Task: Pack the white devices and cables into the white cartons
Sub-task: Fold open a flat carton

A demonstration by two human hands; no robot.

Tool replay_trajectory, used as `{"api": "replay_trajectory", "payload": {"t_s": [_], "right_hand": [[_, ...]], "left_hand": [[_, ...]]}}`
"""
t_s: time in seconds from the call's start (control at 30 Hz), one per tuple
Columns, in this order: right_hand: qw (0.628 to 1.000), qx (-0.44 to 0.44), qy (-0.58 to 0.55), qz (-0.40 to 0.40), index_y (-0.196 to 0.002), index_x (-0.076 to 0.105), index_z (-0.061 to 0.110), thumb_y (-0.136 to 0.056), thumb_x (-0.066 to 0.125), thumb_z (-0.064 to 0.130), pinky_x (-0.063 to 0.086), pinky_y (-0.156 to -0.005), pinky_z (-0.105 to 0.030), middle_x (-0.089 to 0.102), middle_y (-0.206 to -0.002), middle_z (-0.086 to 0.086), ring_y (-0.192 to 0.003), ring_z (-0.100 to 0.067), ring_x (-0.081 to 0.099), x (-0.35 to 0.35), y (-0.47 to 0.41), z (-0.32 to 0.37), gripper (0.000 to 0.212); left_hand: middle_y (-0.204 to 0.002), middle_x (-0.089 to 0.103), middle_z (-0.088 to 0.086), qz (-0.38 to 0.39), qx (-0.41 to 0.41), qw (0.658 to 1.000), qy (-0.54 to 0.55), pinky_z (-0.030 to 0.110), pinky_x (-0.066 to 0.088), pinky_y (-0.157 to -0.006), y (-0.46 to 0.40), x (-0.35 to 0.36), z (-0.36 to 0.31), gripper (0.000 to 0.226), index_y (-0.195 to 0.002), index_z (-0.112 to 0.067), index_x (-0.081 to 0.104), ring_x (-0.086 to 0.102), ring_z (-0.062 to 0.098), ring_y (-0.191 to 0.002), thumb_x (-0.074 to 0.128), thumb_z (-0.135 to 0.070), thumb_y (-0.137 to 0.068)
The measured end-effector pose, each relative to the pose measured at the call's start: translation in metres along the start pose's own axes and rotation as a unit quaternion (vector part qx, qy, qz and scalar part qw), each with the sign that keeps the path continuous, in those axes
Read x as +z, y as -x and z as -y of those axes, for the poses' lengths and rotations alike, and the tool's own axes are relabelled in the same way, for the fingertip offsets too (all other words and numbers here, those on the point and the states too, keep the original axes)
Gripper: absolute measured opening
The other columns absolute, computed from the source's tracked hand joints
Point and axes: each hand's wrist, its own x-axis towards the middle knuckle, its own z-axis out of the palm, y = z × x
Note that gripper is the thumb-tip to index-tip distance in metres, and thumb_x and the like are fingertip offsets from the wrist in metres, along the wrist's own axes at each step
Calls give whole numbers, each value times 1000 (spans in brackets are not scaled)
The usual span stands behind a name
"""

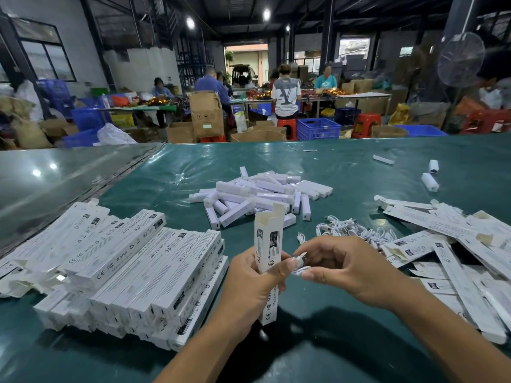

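From the head camera, my left hand (250, 283) grips an upright open-topped white carton (268, 252); my right hand (334, 265) pinches a coiled white cable (300, 265) at its three o'clock. Loose white devices (260, 194) lie at twelve o'clock.

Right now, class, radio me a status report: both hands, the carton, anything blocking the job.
Left hand grips upright open carton. Right hand pinches coiled cable beside it. Cable not yet inside. Nothing in the way.

— What do you have on your arms?
— Nothing: your forearms are bare, no sleeves showing. Your left hand (250, 283) and right hand (341, 268) wear no gloves, and your nails are long.
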Motion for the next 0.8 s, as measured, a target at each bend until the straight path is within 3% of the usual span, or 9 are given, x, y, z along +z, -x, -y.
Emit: {"api": "replay_trajectory", "payload": {"t_s": [0.07, 0.17, 0.27, 0.37, 0.47, 0.57, 0.63, 0.8], "right_hand": [[1000, -13, 2, -29, -101, 73, 12, -82, 78, 24, 54, -73, -23, 75, -88, -7, -76, -14, 68, -2, -1, 1, 23], [985, -55, -44, -155, -92, 72, 12, -77, 80, 22, 53, -63, -22, 75, -86, -12, -67, -11, 65, -14, -1, 8, 19], [957, -121, -107, -240, -90, 74, 17, -72, 86, 36, 52, -57, -22, 72, -87, -22, -62, -15, 62, -22, 2, 20, 28], [952, -180, -44, -245, -96, 75, 20, -78, 84, 44, 51, -56, -21, 73, -82, -5, -59, -14, 60, -18, 9, 33, 32], [930, -230, 164, -234, -104, 75, 22, -90, 75, 32, 53, -66, -23, 70, -88, 5, -72, -12, 65, -15, 13, 43, 17], [890, -240, 314, -226, -100, 75, 13, -89, 73, 23, 42, -71, -12, 64, -85, 11, -72, -1, 57, -12, 12, 49, 16], [889, -220, 337, -217, -97, 76, 14, -86, 74, 22, 39, -67, -11, 61, -80, 13, -67, -1, 53, -11, 13, 51, 14], [919, -165, 282, -221, -91, 77, 22, -82, 74, 26, 37, -62, -8, 63, -75, 19, -63, -6, 57, -9, 15, 56, 10]], "left_hand": [[-70, 70, 6, -8, 17, 999, -33, 24, 50, -60, 0, 2, 1, 28, -85, -26, 74, 59, 11, -61, 81, -49, -72], [-79, 68, 16, -34, 52, 986, -152, 37, 51, -62, 0, 3, 5, 44, -92, -16, 68, 54, 15, -65, 69, -58, -80], [-58, 51, -7, -16, 91, 966, -242, 18, 31, -50, 2, 4, 8, 37, -91, -14, 62, 38, 3, -53, 60, -51, -92], [-59, 49, -20, 1, 116, 949, -292, 14, 30, -50, 3, 7, 8, 23, -87, -21, 59, 39, 4, -52, 61, -42, -96], [-61, 52, -26, 9, 128, 944, -304, 11, 31, -50, 3, 10, 9, 19, -81, -35, 52, 44, 3, -53, 62, -36, -96], [-61, 51, -23, 0, 134, 947, -293, 12, 30, -50, 3, 11, 10, 17, -80, -33, 53, 42, 4, -53, 59, -42, -94], [-61, 51, -23, -7, 137, 947, -290, 12, 29, -50, 2, 11, 11, 19, -83, -27, 56, 42, 5, -53, 58, -43, -93], [-65, 53, -24, -6, 149, 943, -298, 10, 30, -51, 3, 12, 11, 19, -79, -40, 50, 44, 4, -55, 61, -39, -95]]}}
